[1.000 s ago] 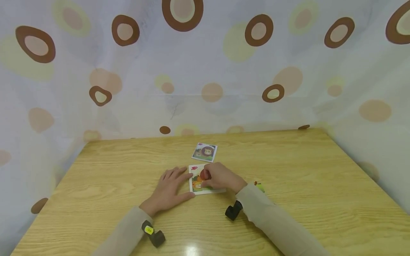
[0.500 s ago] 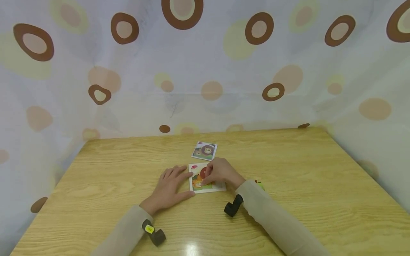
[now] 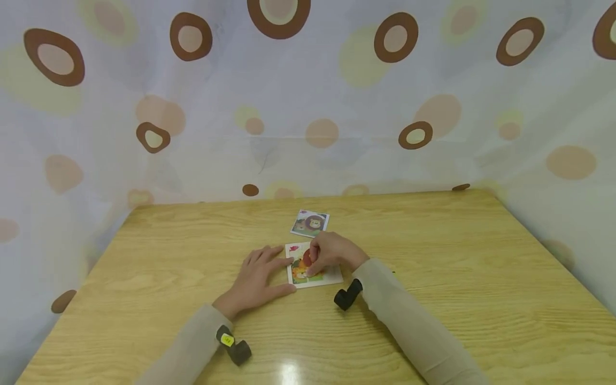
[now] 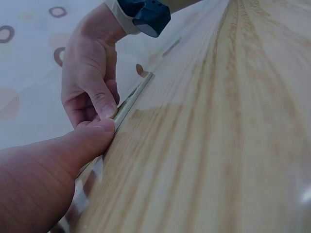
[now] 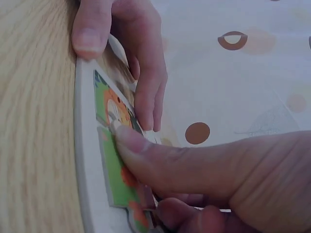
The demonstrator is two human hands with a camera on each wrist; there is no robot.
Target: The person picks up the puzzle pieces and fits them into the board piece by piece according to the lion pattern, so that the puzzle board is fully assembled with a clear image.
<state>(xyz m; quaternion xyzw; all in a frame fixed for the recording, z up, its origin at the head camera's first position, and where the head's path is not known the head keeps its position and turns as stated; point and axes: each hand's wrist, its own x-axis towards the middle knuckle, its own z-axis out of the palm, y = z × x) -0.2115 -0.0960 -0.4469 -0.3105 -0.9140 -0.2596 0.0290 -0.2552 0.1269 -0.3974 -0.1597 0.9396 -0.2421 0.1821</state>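
Observation:
A small white-framed jigsaw board point(image 3: 333, 277) lies flat on the table, with orange and green animal pieces in its left part. My left hand point(image 3: 256, 279) rests beside it with spread fingers; thumb and index finger touch its left edge. Over the board, my right hand point(image 3: 335, 252) has its fingers bent and pinches a green and orange puzzle piece point(image 5: 115, 170) between thumb and fingers. In the right wrist view that piece lies against another puzzle piece point(image 5: 114, 104), a narrow seam between them. My right fingers hide part of the board.
Just behind the board lies a square lion picture card point(image 3: 310, 223). A tiny green bit point(image 3: 393, 272) shows past the right sleeve point(image 3: 409, 315). The wooden table point(image 3: 168, 240) meets a patterned cloth point(image 3: 216, 160) at the back and sides.
My right thumb and fingers have shifted slightly on the board. The right sleeve now covers most of the green item beside it. The left hand stays at the board's edge.

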